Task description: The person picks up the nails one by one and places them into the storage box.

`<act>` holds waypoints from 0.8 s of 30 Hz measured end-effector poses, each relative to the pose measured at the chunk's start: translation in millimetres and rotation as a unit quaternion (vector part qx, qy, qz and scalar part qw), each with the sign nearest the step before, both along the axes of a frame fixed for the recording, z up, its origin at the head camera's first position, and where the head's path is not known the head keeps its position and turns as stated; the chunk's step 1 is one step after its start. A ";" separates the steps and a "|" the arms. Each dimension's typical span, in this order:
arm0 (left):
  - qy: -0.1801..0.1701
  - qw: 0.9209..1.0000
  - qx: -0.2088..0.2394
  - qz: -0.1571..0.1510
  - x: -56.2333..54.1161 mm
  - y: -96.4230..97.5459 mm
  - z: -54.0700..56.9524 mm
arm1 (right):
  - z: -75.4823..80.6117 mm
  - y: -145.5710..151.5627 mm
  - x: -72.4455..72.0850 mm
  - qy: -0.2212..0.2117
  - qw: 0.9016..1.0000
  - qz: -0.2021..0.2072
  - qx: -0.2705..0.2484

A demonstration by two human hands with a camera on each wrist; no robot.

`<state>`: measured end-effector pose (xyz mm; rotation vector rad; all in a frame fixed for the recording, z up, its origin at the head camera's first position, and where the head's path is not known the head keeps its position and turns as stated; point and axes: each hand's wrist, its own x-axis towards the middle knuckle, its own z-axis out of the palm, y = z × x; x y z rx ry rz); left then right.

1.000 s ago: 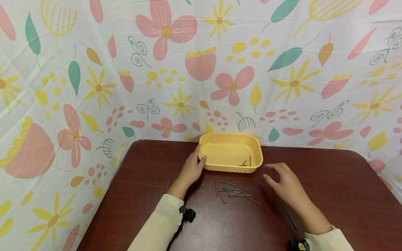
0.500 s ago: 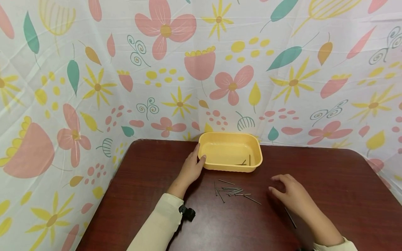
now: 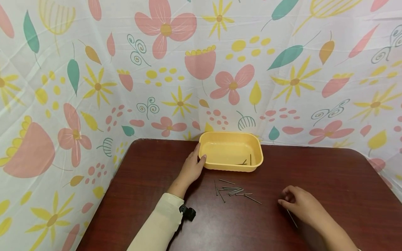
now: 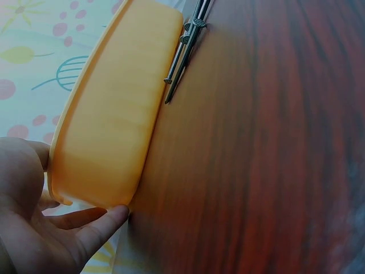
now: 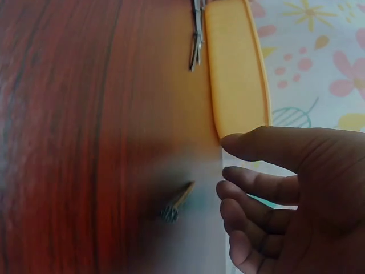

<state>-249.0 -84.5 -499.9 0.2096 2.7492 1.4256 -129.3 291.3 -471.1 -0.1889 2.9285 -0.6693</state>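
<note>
The table (image 3: 232, 226) bears nails (image 3: 230, 189) near a tray (image 3: 230, 167).

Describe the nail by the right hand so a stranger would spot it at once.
On the dark red table, find the yellow tray, then look right and nearer, to the right hand. The nail lies beside it, alone, while the other nails lie grouped before the tray or inside it.

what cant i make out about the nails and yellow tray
Head: count of nails inside the yellow tray, tiny and partly behind its front wall.
Left wrist: far end of the loose nails, cut off by top edge.
Right wrist: tray's inside, hidden by its wall.
</note>
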 end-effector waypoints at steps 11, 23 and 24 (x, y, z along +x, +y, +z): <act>-0.007 1.000 0.003 0.001 -0.2 -0.1 0.2 | 0.5 10.4 5.2 -0.074 0.997 -0.004 0.012; -0.005 1.000 -0.001 -0.005 -0.2 -0.8 0.3 | -1.6 12.9 6.3 -0.092 0.996 0.002 0.001; -0.006 1.000 -0.001 -0.004 0.0 -0.8 0.5 | -1.6 12.8 6.1 -0.097 0.995 0.001 -0.002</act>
